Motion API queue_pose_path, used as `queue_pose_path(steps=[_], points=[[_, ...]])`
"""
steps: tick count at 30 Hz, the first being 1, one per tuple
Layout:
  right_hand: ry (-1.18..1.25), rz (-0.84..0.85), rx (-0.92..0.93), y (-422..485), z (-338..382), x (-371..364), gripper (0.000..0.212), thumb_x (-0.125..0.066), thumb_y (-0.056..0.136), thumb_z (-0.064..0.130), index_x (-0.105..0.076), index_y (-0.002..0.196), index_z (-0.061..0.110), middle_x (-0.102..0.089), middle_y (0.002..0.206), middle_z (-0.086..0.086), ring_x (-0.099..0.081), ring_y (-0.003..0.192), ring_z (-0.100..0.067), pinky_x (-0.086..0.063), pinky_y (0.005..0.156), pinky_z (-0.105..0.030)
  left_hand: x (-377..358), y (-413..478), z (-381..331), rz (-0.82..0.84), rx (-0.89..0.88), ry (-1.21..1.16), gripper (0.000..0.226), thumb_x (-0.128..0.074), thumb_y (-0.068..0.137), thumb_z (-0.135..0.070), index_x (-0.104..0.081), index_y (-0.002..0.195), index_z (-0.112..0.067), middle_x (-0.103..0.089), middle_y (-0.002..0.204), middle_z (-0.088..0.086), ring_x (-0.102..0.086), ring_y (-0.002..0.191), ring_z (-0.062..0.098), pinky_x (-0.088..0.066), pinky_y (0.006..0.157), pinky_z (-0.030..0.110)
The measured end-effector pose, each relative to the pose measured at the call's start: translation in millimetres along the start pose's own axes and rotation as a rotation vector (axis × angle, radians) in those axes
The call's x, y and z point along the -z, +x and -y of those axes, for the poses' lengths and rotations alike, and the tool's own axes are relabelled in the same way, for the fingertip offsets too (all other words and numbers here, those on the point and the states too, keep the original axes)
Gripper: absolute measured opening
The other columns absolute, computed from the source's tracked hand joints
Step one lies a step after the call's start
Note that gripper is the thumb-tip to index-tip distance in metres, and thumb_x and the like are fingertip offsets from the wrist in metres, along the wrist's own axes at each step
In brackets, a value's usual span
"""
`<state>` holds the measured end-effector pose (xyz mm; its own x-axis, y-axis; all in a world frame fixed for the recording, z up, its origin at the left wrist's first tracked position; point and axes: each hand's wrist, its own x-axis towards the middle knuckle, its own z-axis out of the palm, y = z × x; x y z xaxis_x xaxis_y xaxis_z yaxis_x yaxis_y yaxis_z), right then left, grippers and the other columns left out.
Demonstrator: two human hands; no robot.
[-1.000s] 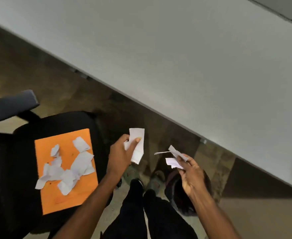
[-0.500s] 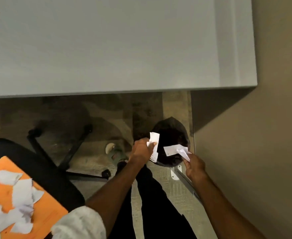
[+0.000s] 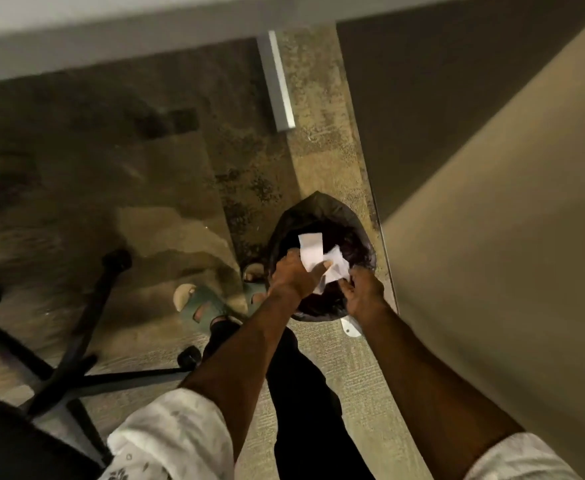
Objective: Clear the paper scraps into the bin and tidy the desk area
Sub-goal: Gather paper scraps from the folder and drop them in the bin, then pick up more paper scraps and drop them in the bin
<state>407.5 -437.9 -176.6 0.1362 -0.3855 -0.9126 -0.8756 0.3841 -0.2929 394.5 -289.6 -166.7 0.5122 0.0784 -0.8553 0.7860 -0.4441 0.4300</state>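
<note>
A small bin [image 3: 313, 211] lined with a black bag stands on the floor beside the desk's side panel. Both my hands are over its mouth. My left hand [image 3: 294, 273] pinches a white paper scrap [image 3: 311, 251] that stands up above the opening. My right hand [image 3: 363, 292] holds crumpled white paper scraps [image 3: 336, 266], which touch the left hand's scrap. The inside of the bin is dark and mostly hidden by my hands.
The white desk edge [image 3: 111, 32] runs along the top, with a metal desk leg [image 3: 277, 84] below it. A tan panel [image 3: 492, 237] rises on the right. The black chair base [image 3: 73, 362] and seat [image 3: 14, 445] are at lower left. My sandalled feet [image 3: 204, 306] stand left of the bin.
I have leaned in over the bin. Both hands moved forward and together above its mouth with their scraps. The orange folder with scraps on the chair has left the view.
</note>
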Motion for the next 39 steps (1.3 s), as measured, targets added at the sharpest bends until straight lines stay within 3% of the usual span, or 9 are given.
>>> queue_pose_path(steps=[2,3,6,8,10,14,18,28,39], points=[[0.02,-0.017,0.03,7,-3,-1,0.014,-0.051,0.098,0.002,-0.062,0.093,0.009,-0.057,0.103,-0.011,-0.056,0.097,-0.023,-0.051,0.091,-0.034,-11,6,0,-0.001,-0.027,-0.057,0.102,-0.069,0.086,-0.058,-0.023,0.157,-0.001,-0.036,0.158,0.021,-0.035,0.146,0.037,-0.035,0.115,0.04],[-0.008,-0.032,0.054,6,-4,-2,0.016,-0.052,0.098,0.004,-0.062,0.088,0.011,-0.057,0.096,-0.01,-0.055,0.095,-0.024,-0.051,0.088,-0.035,-15,8,3,-0.018,-0.038,-0.065,0.105,-0.07,0.085,-0.058,-0.02,0.157,0.0,-0.036,0.157,0.023,-0.034,0.146,0.037,-0.035,0.114,0.04],[-0.432,-0.092,0.274,9,-13,13,0.022,-0.05,0.098,0.013,-0.069,0.106,0.006,-0.061,0.095,-0.01,-0.058,0.09,-0.028,-0.048,0.078,-0.038,-18,0,9,-0.03,-0.09,0.012,0.093,-0.067,0.089,-0.055,-0.027,0.155,-0.004,-0.042,0.15,0.021,-0.04,0.141,0.037,-0.039,0.11,0.04],[-0.856,-0.157,0.61,7,-21,28,0.03,-0.05,0.1,0.019,-0.065,0.116,0.0,-0.065,0.108,-0.015,-0.061,0.105,-0.033,-0.046,0.087,-0.037,-15,-8,14,-0.035,-0.163,0.164,0.087,-0.06,0.093,-0.056,-0.024,0.157,-0.009,-0.036,0.156,0.017,-0.036,0.144,0.035,-0.037,0.115,0.045],[-1.046,-0.118,0.9,-7,-27,43,0.037,-0.047,0.102,0.027,-0.059,0.125,0.001,-0.06,0.126,-0.018,-0.056,0.121,-0.035,-0.047,0.1,-0.04,-8,-27,10,-0.079,-0.225,0.427,0.085,-0.047,0.097,-0.06,-0.013,0.16,-0.013,-0.023,0.165,0.01,-0.024,0.152,0.029,-0.029,0.121,0.046],[-1.332,-0.133,1.155,-60,-21,56,0.05,-0.043,0.107,0.037,-0.046,0.146,0.007,-0.043,0.156,-0.014,-0.032,0.15,-0.029,-0.036,0.118,-0.044,27,-82,-15,-0.205,-0.369,0.709,0.081,-0.021,0.101,-0.064,0.005,0.161,-0.015,0.001,0.171,0.007,-0.001,0.157,0.024,-0.01,0.127,0.048],[-1.395,-0.147,1.234,-146,9,58,0.056,-0.034,0.107,0.042,-0.039,0.152,0.009,-0.036,0.161,-0.011,-0.027,0.152,-0.025,-0.027,0.123,-0.041,76,-157,-54,-0.299,-0.388,0.756,0.08,-0.01,0.102,-0.065,0.003,0.161,-0.013,0.007,0.17,0.007,0.009,0.157,0.023,-0.006,0.126,0.051],[-1.391,-0.203,1.44,-313,97,34,0.062,-0.027,0.107,0.041,-0.023,0.159,0.007,-0.018,0.168,-0.01,-0.014,0.156,-0.022,-0.018,0.126,-0.041,176,-285,-126,-0.563,-0.466,0.705,0.077,-0.013,0.104,-0.061,-0.002,0.161,-0.011,0.009,0.169,0.008,0.013,0.156,0.023,0.0,0.127,0.05],[-1.473,-0.082,1.736,-432,94,-21,0.066,-0.017,0.107,0.047,-0.016,0.16,0.009,-0.012,0.169,-0.009,-0.005,0.157,-0.02,-0.017,0.127,-0.044,267,-361,-78,-0.756,-0.346,0.548,0.079,-0.008,0.103,-0.065,0.005,0.161,-0.013,0.016,0.168,0.008,0.021,0.154,0.022,0.001,0.127,0.05]])
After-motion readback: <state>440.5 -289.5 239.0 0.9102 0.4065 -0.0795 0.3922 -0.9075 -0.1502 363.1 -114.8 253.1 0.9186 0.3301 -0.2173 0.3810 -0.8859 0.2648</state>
